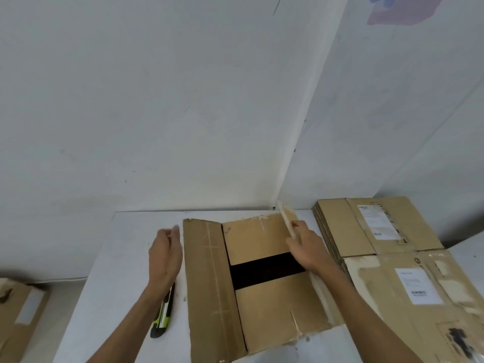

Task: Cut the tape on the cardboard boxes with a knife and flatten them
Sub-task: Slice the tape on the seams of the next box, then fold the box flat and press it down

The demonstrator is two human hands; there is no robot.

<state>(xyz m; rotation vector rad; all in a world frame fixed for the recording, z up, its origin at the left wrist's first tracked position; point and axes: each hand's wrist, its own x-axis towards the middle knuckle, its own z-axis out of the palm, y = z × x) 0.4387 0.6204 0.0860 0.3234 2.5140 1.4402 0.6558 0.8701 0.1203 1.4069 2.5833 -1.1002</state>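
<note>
An opened brown cardboard box (pixel 259 305) lies on the white table (pixel 115 271), its long left flap spread flat and a dark gap showing across the middle. My right hand (pixel 307 248) grips the raised right flap (pixel 288 221) of this box, thumb over its edge. Just left of the box my left hand (pixel 165 255) hovers with straight, relaxed fingers and holds nothing. A green and black utility knife (pixel 163 314) rests on the table under my left forearm.
A stack of flattened boxes (pixel 392 258) with white labels lies at the right of the table. Another cardboard box (pixel 18 315) stands on the floor at the lower left. White walls meet in a corner behind the table.
</note>
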